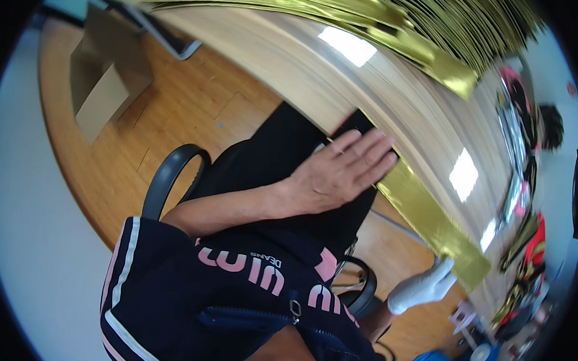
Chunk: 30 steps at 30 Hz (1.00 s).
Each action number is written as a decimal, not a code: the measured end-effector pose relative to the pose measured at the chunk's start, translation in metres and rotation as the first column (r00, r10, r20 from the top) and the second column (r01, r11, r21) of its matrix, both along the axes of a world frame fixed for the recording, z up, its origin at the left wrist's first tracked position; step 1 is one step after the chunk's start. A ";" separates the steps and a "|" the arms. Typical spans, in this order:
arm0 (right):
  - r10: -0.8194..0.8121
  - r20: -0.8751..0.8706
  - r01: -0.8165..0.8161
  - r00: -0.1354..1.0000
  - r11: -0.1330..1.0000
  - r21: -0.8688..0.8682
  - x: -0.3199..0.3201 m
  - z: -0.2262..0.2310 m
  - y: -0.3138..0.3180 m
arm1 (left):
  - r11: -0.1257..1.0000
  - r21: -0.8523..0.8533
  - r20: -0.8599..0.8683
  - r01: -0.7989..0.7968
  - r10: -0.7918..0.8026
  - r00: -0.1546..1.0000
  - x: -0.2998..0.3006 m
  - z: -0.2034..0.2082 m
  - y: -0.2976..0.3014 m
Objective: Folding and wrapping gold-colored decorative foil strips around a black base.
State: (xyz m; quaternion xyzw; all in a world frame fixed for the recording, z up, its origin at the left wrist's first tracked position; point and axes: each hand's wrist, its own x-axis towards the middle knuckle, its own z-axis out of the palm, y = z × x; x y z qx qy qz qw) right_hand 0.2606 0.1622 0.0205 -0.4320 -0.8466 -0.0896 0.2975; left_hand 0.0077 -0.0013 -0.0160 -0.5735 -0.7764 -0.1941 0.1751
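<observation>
One gold strip (423, 199) slants along the near edge of the counter (432, 148) — the bare left hand (341, 170) lies flat, fingers extended, over its upper end and a black piece (354, 123); the white-gloved right hand (423, 288) touches its lower end — whether pinching, I cannot tell.

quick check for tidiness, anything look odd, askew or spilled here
No spill shows, but a small blue speck lies on the floor right of the box, perhaps stray litter. Also, the right hand is gloved and the left hand bare, an odd mismatch.
</observation>
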 end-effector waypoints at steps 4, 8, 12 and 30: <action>-0.119 -0.519 -0.029 0.846 0.963 -0.268 -0.046 0.009 -0.024 | 1.000 -0.004 0.043 -0.025 0.025 0.999 -0.002 0.005 0.000; 0.435 -0.436 -0.474 0.788 0.880 0.020 -0.084 0.015 -0.024 | 1.000 -0.023 0.017 -0.016 0.016 1.000 -0.002 0.001 0.005; 0.560 -0.253 -0.594 0.789 0.800 -0.084 -0.098 0.021 -0.032 | 1.000 -0.026 0.075 0.001 0.001 0.997 0.001 0.004 0.005; 0.584 -0.018 -0.564 0.811 0.775 -0.285 -0.102 0.025 -0.035 | 0.971 0.216 0.385 0.102 -0.181 0.905 -0.013 0.025 -0.007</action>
